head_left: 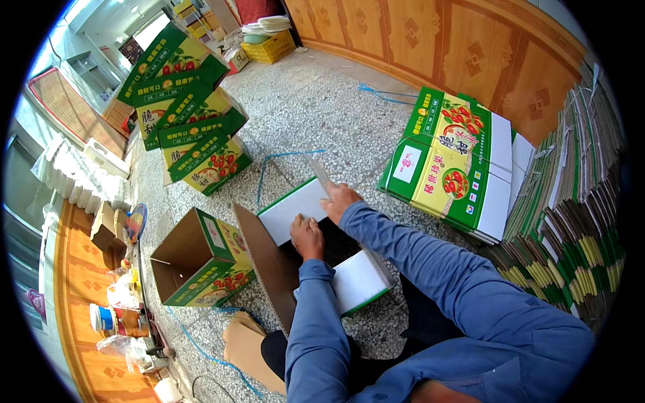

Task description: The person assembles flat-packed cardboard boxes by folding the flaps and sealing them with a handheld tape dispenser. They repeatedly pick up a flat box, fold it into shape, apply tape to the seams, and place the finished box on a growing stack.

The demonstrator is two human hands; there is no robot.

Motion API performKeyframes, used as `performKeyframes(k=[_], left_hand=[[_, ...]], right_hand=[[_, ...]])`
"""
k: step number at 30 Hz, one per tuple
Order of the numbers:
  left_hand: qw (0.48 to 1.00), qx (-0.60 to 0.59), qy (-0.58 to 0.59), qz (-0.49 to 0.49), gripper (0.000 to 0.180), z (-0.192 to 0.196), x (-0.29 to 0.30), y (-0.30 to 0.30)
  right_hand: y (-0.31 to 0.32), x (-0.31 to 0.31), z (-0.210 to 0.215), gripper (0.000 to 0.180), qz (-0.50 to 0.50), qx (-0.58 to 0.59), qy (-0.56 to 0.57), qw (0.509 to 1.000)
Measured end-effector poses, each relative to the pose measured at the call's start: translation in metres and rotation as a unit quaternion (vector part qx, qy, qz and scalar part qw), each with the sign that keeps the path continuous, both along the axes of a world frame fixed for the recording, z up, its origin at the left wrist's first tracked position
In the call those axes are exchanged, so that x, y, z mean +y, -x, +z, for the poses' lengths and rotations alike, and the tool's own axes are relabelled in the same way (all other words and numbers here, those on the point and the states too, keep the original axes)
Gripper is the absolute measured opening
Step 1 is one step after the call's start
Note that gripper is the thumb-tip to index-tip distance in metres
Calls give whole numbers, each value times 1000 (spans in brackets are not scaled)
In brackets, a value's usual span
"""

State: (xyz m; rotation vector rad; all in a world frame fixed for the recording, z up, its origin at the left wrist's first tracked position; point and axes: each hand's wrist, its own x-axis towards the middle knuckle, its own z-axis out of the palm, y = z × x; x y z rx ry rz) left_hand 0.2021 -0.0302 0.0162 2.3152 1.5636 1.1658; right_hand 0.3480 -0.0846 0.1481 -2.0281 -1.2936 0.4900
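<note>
A carton (269, 269) with brown inner walls lies in front of me, its top side open. White flaps show at its far end and near end. My left hand (308, 236) rests on the far white flap (292, 207), fingers slightly bent and a little apart. My right hand (340, 202) is closed at the flap's right end. From its fingers a pale, narrow, flat strip (318, 171) sticks out; its material is hard to make out. Left of this carton stands another green and yellow carton (232, 262), its open mouth facing left.
Several printed cartons (195, 114) are stacked at the far left. A strapped bundle of flat cartons (450, 158) lies at the right, near piles of folded cardboard (557, 215). Blue strapping (289, 154) lies on the speckled floor. A yellow crate (270, 48) stands at the far wall.
</note>
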Motion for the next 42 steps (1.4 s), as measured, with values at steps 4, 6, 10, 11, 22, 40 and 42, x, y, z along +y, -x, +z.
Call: performKeyframes(k=[4, 6, 10, 11, 22, 40, 42], left_hand=[[955, -195, 224, -12, 25, 46, -1, 11], [961, -220, 159, -45, 24, 134, -25, 12], [897, -405, 174, -20, 40, 212, -4, 102], [854, -462, 235, -33, 43, 195, 21, 129], [969, 71, 204, -116, 66, 101, 68, 64], [966, 236, 75, -71, 57, 51, 97, 3], [973, 159, -9, -167, 46, 26, 117, 21]], right_hand=[[41, -20, -51, 59, 31, -128, 63, 989], [26, -20, -57, 55, 60, -106, 152, 981], [34, -23, -52, 53, 84, -117, 152, 978], [38, -22, -48, 53, 91, -118, 152, 977], [25, -23, -60, 58, 111, -146, 125, 975], [10, -38, -56, 72, 228, -255, 116, 932], [12, -42, -67, 70, 248, -269, 48, 930]])
